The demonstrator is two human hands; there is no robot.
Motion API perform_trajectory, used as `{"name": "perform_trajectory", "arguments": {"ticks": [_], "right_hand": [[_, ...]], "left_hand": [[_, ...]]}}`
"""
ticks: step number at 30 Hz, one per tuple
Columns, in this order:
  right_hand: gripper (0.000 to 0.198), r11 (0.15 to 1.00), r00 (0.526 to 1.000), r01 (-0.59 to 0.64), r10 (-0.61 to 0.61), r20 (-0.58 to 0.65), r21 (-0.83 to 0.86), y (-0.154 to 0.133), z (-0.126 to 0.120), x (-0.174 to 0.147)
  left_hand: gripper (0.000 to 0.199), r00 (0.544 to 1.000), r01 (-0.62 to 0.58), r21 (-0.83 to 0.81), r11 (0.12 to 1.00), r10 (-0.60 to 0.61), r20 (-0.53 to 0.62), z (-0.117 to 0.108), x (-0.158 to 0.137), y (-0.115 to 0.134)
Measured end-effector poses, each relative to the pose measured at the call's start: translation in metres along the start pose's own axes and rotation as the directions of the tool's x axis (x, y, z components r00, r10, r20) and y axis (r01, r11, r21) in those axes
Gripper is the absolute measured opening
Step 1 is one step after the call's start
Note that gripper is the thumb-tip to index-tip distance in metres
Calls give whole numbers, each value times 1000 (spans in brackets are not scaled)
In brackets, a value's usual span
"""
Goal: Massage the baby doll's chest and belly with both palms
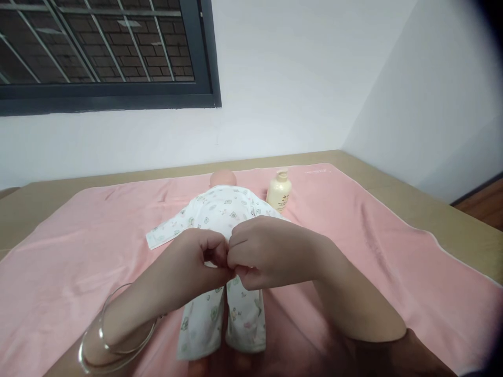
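A baby doll lies on its back, dressed in a white printed outfit [222,203] with long sleeves and trouser legs. Its round head [223,178] points away from me and its feet are near the bottom edge. My left hand [202,259] and my right hand [261,254] meet above the doll's waist, fingertips touching. Both are closed in a pinch, and whatever sits between the fingers is hidden. Two silvery bangles [104,335] circle my left wrist. Beside the doll's shoulder, on the right, stands a cream pump bottle [280,191].
A pink blanket [338,251] with some creases covers most of the tan surface [396,199] beneath. White walls [275,94] rise behind and to the right. At the upper left is a dark-framed window [204,94] with bars.
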State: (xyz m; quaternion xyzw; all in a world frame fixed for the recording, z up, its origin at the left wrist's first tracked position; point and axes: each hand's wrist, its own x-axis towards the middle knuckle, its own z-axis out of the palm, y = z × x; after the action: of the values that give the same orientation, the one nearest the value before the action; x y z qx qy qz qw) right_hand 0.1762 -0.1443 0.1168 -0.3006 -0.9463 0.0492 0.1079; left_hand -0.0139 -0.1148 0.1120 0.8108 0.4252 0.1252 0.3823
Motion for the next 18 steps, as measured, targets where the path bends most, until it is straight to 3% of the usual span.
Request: {"name": "perform_trajectory", "arguments": {"ticks": [9, 13, 15, 18], "right_hand": [[17, 1000, 1000, -3, 2, -25, -20, -6, -7, -5], [18, 981, 980, -193, 194, -42, 25, 9, -20, -22], [17, 927, 920, -369, 375, -112, 69, 26, -26, -34], [21, 762, 721, -631, 645, -255, 144, 57, -29, -49]], "left_hand": [[9, 999, -41, -64, 997, 38, -37, 0, -9, 7], [4, 998, -42, -151, 988, 34, -59, 4, 2, 5], [6, 997, -34, -184, 982, 21, -70, 7, 13, 5], [3, 995, -19, -255, 967, -8, -103, 12, 37, 8]]}}
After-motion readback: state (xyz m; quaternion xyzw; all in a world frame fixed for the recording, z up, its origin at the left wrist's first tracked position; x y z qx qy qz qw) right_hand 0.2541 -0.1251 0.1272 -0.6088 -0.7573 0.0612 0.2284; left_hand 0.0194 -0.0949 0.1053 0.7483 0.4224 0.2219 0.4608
